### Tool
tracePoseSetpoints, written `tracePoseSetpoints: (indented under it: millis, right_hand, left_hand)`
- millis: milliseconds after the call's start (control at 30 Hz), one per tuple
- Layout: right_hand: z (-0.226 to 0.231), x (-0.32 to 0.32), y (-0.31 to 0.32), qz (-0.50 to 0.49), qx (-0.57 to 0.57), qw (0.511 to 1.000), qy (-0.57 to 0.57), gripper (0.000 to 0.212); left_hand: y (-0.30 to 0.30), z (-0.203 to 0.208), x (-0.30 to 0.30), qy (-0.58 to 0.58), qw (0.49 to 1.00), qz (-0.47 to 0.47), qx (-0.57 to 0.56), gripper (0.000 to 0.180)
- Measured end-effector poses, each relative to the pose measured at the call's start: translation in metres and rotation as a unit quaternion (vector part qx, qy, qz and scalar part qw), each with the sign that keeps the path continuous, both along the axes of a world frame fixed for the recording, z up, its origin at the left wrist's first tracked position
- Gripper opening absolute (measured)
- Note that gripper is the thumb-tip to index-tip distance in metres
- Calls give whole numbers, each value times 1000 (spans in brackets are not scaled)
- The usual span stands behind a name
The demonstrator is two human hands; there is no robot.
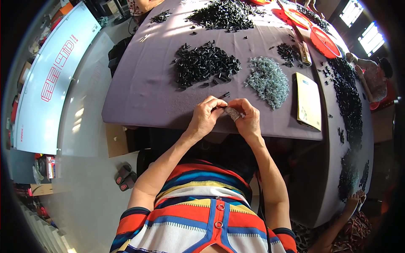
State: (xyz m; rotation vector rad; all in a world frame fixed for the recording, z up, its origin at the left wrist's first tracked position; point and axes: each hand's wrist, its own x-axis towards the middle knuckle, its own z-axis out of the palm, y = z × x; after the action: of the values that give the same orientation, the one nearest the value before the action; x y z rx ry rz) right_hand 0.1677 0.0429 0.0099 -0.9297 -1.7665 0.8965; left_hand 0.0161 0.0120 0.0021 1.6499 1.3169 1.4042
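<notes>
My left hand (203,118) is closed in a pinch on a small black plastic piece (222,107), just over the table's near edge. Against it, my right hand (249,122) is closed too, a grey speckled wrap (233,113) around one of its fingers. What the right fingertips grip is too small and hidden to make out. A loose black piece (225,95) lies just beyond the hands. Farther off is a heap of short black plastic pieces (206,65). To its right spreads a pile of small clear plastic parts (268,82).
A yellow booklet (309,101) lies at the right on the cloth-covered table (143,95). More black pieces (225,14) are heaped at the far end, near red trays (325,42). Another table (337,177) runs along the right, with co-workers' hands (356,200) beside it.
</notes>
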Motion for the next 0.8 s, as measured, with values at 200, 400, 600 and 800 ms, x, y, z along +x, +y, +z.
tracePoseSetpoints:
  millis: [200, 400, 600, 800]
  right_hand:
    - [5, -6, -4, -4, 102, 994, -33, 29]
    - [6, -9, -7, 27, 128, 990, -45, 41]
    - [14, -10, -6, 18, 89, 994, -55, 40]
    - [16, -1, 4, -20, 68, 994, -83, 31]
  left_hand:
    - [0, -2, -1, -103, 992, -10, -67, 12]
    - [-1, 2, -3, -135, 987, -5, -86, 11]
    - [-11, 5, -23, -194, 971, 39, -132, 9]
    - [-21, 8, -51, -261, 956, 61, -117, 5]
